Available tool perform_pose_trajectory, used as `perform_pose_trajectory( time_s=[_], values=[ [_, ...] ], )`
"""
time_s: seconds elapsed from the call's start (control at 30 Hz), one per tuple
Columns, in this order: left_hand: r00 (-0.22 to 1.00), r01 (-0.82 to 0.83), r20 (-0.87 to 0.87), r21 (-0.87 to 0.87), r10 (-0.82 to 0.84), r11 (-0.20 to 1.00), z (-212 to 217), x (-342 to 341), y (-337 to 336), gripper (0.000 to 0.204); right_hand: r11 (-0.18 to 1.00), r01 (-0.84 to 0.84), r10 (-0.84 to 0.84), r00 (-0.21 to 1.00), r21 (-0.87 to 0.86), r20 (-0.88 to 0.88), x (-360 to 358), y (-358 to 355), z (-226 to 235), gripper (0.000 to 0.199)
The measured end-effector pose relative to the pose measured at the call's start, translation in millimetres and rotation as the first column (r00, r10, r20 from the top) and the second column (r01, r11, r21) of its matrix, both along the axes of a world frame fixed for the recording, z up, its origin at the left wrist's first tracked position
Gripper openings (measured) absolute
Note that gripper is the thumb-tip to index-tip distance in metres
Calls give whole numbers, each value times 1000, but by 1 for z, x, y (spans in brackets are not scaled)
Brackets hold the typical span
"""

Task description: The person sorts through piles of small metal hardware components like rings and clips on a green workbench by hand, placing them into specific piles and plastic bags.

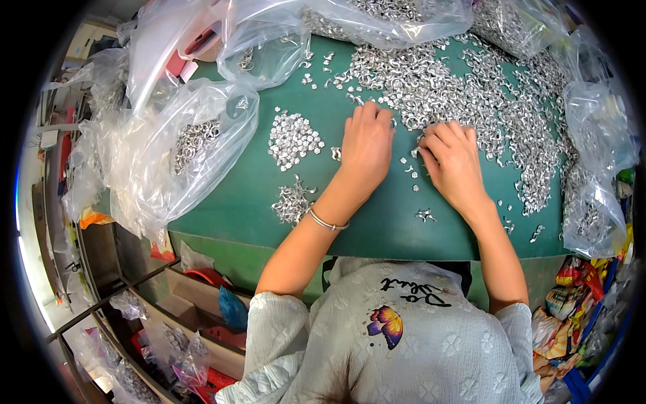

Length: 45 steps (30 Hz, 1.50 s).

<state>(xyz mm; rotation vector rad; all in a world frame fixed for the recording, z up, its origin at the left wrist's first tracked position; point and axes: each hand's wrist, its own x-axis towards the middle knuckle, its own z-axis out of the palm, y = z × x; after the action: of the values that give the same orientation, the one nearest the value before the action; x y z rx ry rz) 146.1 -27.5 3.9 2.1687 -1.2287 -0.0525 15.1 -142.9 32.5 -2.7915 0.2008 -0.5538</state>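
My left hand (368,143) is bent down over the green tabletop, fingers curled together at the near edge of a large heap of small silver metal pieces (420,87). Its fingertips are mostly hidden. To the right, my right hand (452,160) has thumb and fingers drawn together at the same edge; whatever lies between them is too small to name. Left of my left hand is a pile of small flower-shaped silver pieces (294,139), and nearer to me a pile of spiky silver pieces (292,202). A few joined pieces (425,215) lie below my hands.
Clear plastic bags, one with silver rings (196,143), crowd the table's left side. More bags of metal pieces (592,215) line the right and far edges. Below the left front edge stand open drawers (182,296); colourful packets (568,289) are at the lower right.
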Motion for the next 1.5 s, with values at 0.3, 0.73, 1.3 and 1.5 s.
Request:
perform_pose_trajectory(
  time_s=[0.3, 0.73, 1.3, 1.5],
  values=[
    [998, 46, 45, -5, -46, 999, -4, -3, 0, 24, 980, -22, 71, 967, 196, -243, -62, 17, 16, 10],
    [911, 151, -368, -127, -188, 980, 16, -94, 59, 27, 948, 52, -47, 999, 315, -23, -59, 9, 5, 16],
    [949, -135, -298, -99, 100, 986, 14, -74, 81, 28, 965, -171, 163, 985, 198, 56, 35, 36, -11, 7],
    [964, -198, -203, -105, 174, 975, 11, -71, 91, 35, 961, -209, 208, 978, 181, 24, 55, 38, -22, 4]
  ],
)
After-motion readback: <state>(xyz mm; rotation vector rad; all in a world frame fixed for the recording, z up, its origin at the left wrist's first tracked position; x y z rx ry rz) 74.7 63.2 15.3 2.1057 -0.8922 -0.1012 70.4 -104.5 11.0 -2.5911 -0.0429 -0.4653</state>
